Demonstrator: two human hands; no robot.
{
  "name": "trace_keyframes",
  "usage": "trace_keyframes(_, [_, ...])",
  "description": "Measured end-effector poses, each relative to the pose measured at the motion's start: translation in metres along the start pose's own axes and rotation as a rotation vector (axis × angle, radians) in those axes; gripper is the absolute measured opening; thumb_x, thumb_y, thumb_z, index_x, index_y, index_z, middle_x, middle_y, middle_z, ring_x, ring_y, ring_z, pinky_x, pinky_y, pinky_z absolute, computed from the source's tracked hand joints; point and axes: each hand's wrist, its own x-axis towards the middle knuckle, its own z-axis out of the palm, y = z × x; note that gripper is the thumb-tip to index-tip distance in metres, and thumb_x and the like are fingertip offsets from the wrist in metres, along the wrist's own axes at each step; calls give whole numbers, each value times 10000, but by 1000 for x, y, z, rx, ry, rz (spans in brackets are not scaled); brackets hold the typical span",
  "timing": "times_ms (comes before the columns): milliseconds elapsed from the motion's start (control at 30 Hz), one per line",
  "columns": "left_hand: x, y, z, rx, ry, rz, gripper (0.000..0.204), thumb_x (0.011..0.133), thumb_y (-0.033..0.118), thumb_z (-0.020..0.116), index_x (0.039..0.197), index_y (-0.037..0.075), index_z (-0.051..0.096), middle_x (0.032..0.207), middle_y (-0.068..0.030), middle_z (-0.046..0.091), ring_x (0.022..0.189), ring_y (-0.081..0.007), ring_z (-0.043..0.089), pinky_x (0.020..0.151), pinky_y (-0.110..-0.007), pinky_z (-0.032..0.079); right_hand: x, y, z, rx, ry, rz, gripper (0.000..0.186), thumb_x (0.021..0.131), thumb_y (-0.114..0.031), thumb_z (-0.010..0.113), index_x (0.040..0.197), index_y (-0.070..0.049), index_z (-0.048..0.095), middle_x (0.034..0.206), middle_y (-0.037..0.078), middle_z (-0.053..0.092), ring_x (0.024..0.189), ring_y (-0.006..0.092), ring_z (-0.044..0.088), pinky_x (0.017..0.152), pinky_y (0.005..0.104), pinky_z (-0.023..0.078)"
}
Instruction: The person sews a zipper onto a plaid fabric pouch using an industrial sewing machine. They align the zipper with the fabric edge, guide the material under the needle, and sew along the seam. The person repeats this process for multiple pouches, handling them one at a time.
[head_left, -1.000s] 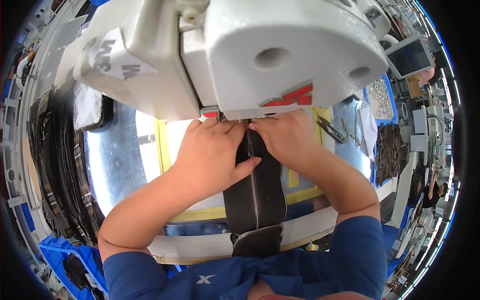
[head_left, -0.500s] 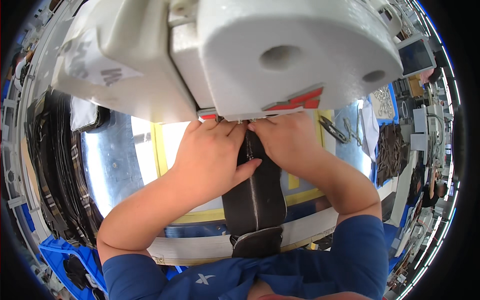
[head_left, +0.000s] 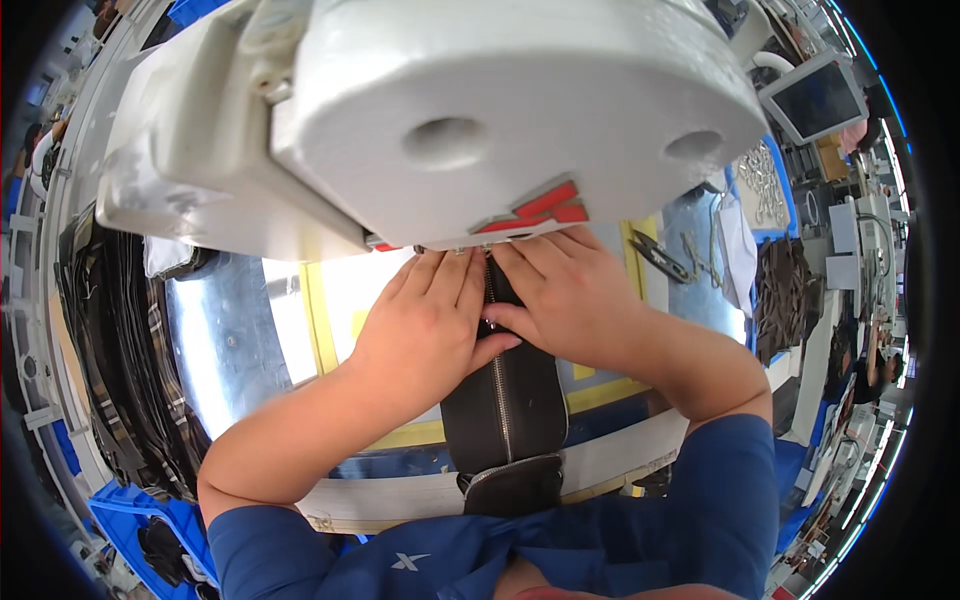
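Observation:
A long black fabric piece with a metal zipper runs from under the sewing machine head down over the front edge of the table. My left hand lies flat along its left side, fingers stretched forward and thumb across the zipper. Opposite it, my right hand presses on the right side with fingers extended and its thumb at the zipper. The fingertips of both hands reach close to the machine's lower edge, which hides the needle area. A second zippered end of the black piece hangs towards my body.
Stacked dark fabric pieces lie at the left, above a blue crate. Right of my hands are black-handled thread snips. Farther right stand a blue tray of metal parts, a pile of dark strips and a screen.
My right thumb has come down onto the zipper beside my left thumb. The view has shifted slightly, so the machine head appears farther left. Both hands stay on the black fabric piece.

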Motion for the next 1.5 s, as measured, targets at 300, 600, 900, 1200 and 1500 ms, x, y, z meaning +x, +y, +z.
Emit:
trace_keyframes(300, [-3,5,-2,32,-83,-9,1068,822,600,829,1461,-189,499,1420,-351,597,1331,-468,609,1160,-491,493,-2,-3,-3,-21,-74,-3,751,890,-520,766,1306,96,659,1316,224,683,1236,349,659,1042,453,486])
trace_keyframes(600, [-6,13,0,44,-130,-44,1232,786,709,796,1502,-224,431,1455,-412,546,1392,-541,544,1216,-543,427,-9,-14,-2,-26,-154,34,877,892,-540,760,1415,142,585,1408,298,615,1298,427,608,1107,491,465])
trace_keyframes(900, [-6,12,5,40,-105,-76,1213,787,681,817,1507,-217,436,1440,-407,552,1374,-544,554,1199,-539,444,-7,-17,-2,-9,-166,85,854,907,-503,767,1433,139,564,1446,279,584,1341,428,572,1136,500,446])
trace_keyframes(1200, [3,7,-2,25,-64,-47,1160,715,677,853,1423,-185,533,1354,-331,610,1253,-467,619,1122,-504,491,-6,-10,-1,16,-157,78,851,904,-523,764,1420,128,578,1435,270,590,1319,399,583,1107,483,440])
trace_keyframes(1500, [6,5,0,72,-17,-16,1090,688,630,873,1387,-156,586,1308,-266,650,1197,-404,638,1085,-466,503,-5,-12,-5,5,-163,82,827,911,-527,754,1404,118,599,1423,251,609,1314,373,591,1086,464,438])
